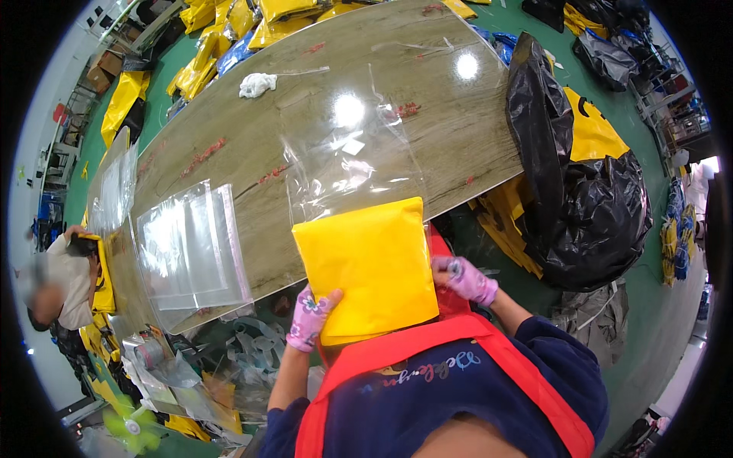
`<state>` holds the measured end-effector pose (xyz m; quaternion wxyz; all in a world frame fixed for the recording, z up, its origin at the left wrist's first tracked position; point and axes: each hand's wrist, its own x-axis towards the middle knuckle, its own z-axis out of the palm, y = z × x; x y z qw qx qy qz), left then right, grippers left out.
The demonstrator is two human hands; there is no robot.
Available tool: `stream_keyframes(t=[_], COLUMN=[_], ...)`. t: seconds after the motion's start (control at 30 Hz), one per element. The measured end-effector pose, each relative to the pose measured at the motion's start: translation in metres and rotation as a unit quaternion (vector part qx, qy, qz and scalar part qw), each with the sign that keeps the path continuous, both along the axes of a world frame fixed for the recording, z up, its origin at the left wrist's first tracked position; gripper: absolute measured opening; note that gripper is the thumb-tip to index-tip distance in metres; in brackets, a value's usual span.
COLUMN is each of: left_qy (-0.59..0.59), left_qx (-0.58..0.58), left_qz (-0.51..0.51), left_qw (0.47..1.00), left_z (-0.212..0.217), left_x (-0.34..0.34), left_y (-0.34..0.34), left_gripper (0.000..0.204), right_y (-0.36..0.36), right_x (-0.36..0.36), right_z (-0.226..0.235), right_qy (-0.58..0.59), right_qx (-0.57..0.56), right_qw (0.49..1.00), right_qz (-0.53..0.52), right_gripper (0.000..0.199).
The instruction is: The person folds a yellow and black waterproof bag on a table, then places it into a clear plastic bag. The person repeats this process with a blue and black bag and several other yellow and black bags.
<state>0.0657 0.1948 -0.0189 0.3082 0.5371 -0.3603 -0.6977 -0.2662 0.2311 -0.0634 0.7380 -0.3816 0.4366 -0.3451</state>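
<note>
A flat, folded yellow sheet (366,271) is in front of my body, at the near edge of the table. My left hand (311,317), in a pink flowered glove with bare fingertips, grips its lower left side with the thumb on top. Just beyond its right edge is my right hand (467,281), gloved alike, with fingers curled in; what they hold, if anything, is hidden. A clear plastic bag (347,164) lies flat on the table beyond the yellow sheet, which overlaps the bag's near end.
The wood-patterned table (450,99) carries a stack of clear bags (191,244) at left and a crumpled white wad (258,85). A big black bag (595,214) bulges at its right edge. Yellow packages (286,23) heap beyond. Another person (72,267) handles yellow material at far left.
</note>
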Motion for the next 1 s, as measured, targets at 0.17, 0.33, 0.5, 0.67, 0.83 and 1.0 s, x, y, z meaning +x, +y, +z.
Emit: stream_keyframes(t=[0.17,0.33,0.5,0.67,0.83,1.0], left_qy=[-0.168,-0.088,-0.149,-0.043,0.078,-0.061], left_qx=[-0.021,-0.069,-0.234,-0.003,0.092,-0.158], left_qz=[-0.033,-0.154,-0.042,-0.083,-0.010,0.086], left_qw=[0.985,0.982,0.960,0.996,0.993,0.982], left_z=[-0.025,-0.006,-0.022,0.002,-0.013,-0.015], left_x=[-0.019,0.024,-0.001,-0.014,0.017,-0.021], left_y=[0.003,-0.034,-0.076,-0.011,0.061,0.027], left_gripper=[0.024,0.044,0.039,0.035,0.047,0.041], right_y=[-0.037,0.013,-0.039,0.002,0.060,-0.002], right_x=[0.025,0.039,0.012,0.029,0.034,0.055], right_z=[0.035,0.021,0.038,0.059,0.035,0.072], right_qy=[0.072,0.053,0.111,0.100,0.158,-0.111], right_qx=[-0.063,-0.078,0.017,-0.010,-0.112,-0.051], right_qw=[0.994,0.989,0.992,0.994,0.979,0.959], right_qz=[-0.053,0.115,0.051,-0.037,0.058,-0.256], right_gripper=[0.040,0.066,0.052,0.053,0.071,0.076])
